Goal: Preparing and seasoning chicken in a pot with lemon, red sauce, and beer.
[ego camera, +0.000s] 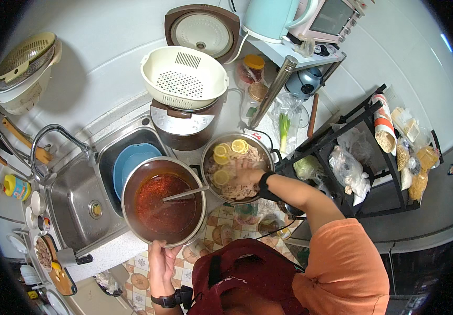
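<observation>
My left hand (164, 258) grips the near rim of a large steel pot (128, 220) that holds red, oily chili broth (159, 204). A metal utensil handle (187, 193) slants out of the broth over the rim. To the right stands a second steel pot (212, 143) with shredded meat (240, 192) and several lemon slices (239, 146). My right hand (242, 173) is down in that pot on the meat, blurred; its fingers are hard to make out, so whether it grips anything cannot be told.
A steel sink (76, 197) with a blue basin (121, 169) lies left. Behind the pots, a white strainer basket (187, 84) sits on a brown rice cooker (183, 134). A black shelf rack (388, 173) with bagged food stands right. A cleaver (67, 258) and cutting board (63, 279) are lower left.
</observation>
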A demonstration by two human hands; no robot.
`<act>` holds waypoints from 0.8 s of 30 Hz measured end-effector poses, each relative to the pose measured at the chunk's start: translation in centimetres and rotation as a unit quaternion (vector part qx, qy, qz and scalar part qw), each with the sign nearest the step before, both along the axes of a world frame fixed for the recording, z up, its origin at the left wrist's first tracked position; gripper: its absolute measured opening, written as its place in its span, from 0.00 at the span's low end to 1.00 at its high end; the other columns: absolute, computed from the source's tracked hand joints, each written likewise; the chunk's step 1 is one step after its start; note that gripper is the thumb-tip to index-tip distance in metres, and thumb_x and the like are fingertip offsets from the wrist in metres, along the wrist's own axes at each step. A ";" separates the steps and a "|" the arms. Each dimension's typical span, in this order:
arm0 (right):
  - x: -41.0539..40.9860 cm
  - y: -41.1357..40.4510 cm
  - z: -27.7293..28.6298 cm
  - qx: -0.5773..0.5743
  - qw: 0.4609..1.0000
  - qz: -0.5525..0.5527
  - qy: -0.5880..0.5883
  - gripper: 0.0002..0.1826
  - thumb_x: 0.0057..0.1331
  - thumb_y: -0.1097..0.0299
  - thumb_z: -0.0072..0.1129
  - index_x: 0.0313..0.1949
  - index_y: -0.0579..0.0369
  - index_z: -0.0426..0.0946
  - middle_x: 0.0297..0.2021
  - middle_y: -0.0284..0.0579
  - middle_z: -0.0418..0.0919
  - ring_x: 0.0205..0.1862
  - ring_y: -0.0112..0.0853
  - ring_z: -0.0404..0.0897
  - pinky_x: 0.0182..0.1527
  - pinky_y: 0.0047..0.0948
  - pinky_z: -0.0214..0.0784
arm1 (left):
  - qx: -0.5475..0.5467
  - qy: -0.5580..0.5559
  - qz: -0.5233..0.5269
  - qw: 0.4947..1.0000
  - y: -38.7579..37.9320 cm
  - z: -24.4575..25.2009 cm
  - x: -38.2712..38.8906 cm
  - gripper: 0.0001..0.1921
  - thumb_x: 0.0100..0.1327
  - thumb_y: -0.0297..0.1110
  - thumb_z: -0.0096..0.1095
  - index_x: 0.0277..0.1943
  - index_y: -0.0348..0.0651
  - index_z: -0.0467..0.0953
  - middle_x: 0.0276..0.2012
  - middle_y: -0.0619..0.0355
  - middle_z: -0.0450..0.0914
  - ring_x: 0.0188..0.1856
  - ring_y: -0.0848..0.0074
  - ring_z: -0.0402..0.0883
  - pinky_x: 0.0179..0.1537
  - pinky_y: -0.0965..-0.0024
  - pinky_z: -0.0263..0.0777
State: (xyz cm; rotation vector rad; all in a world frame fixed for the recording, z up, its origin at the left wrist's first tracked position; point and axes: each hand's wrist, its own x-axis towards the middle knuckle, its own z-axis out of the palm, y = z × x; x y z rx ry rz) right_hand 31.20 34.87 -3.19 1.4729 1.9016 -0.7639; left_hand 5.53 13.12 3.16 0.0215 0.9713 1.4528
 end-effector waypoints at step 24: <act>4.5 0.7 -0.3 -0.052 0.972 0.218 0.069 0.50 0.46 0.55 0.58 0.62 0.42 0.35 0.54 0.53 0.60 0.43 0.45 0.71 0.45 0.38 0.61 | -0.005 0.017 -0.020 1.000 0.4 -1.0 -0.9 0.15 0.51 0.25 0.43 0.42 0.27 0.62 0.40 0.46 0.71 0.36 0.62 0.76 0.36 0.64 0.77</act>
